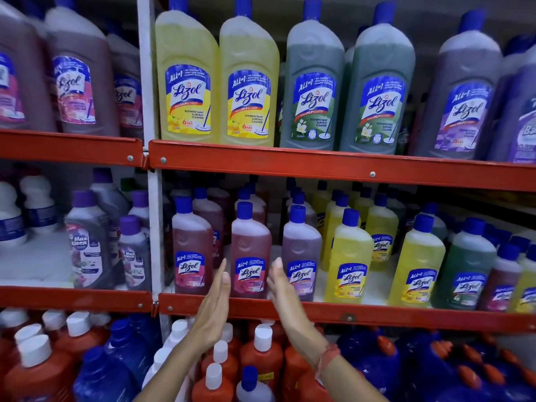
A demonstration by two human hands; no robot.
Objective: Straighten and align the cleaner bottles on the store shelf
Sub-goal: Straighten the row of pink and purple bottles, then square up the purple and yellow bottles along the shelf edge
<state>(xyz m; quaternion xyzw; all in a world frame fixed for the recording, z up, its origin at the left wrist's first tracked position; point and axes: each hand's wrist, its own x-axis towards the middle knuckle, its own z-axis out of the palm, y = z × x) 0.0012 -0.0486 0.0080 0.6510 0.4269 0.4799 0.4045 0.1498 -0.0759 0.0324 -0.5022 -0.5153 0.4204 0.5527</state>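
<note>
A pink-red cleaner bottle point(251, 250) with a blue cap stands upright at the front of the middle shelf point(319, 313). My left hand point(216, 303) is flat and open just left of its base, my right hand point(280, 288) flat and open just right of it. Neither hand clearly touches it. Another pink-red bottle point(190, 248) stands to its left and a purple one point(301, 256) to its right. Yellow bottles point(351, 262) and a green bottle point(464, 274) follow further right, labels facing out.
The upper shelf point(290, 162) carries large yellow, green and purple cleaner bottles. A white upright post point(155, 227) splits the rack, with purple-capped bottles point(87, 242) left of it. Below, orange bottles point(261, 358) with white caps and blue jugs point(377, 364) crowd under my forearms.
</note>
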